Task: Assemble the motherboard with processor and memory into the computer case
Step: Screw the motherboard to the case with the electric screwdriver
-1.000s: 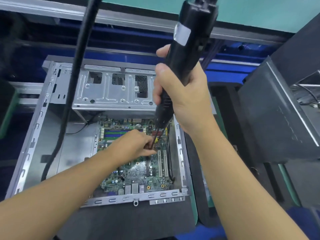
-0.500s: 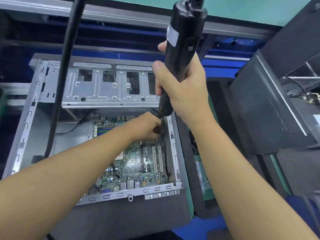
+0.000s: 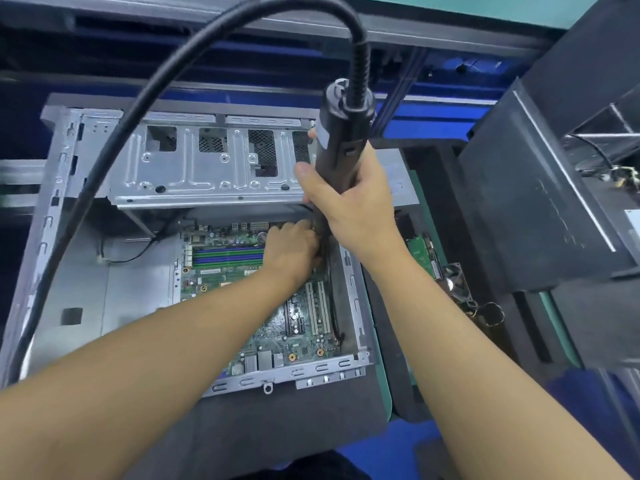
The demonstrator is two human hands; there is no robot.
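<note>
On the far left a thick black cable [image 3: 104, 168] loops up and over, leaving slack so the tool it feeds can be tipped freely. Under it the computer case [image 3: 52, 237] lies open side up on the dark surface [image 3: 277, 427], which gives access straight down into it. Its perforated drive cage [image 3: 207, 168] sits across the far end. The green motherboard [image 3: 225, 271] already lies flat inside the case, tucked toward the right wall, with the blue and green memory slots [image 3: 228, 256] showing near its far edge. The processor area is hidden under the forearm. The left hand [image 3: 291, 251] reaches across the board to its far right corner and gathers against the tool's tip, probably to steady a screw or the bit. Whether its fingers pinch anything cannot be told. The electric screwdriver [image 3: 341, 150] stands nearly upright over that corner, so its bit can meet a mounting hole squarely. The right hand [image 3: 349, 209] is wrapped firmly around its lower barrel, thumb on the side, bearing it down. This looks like the fastening step, with the board seated. Further right a loose circuit board [image 3: 424, 252] lies in a gap, and a black housing [image 3: 519, 202] stands beyond.
</note>
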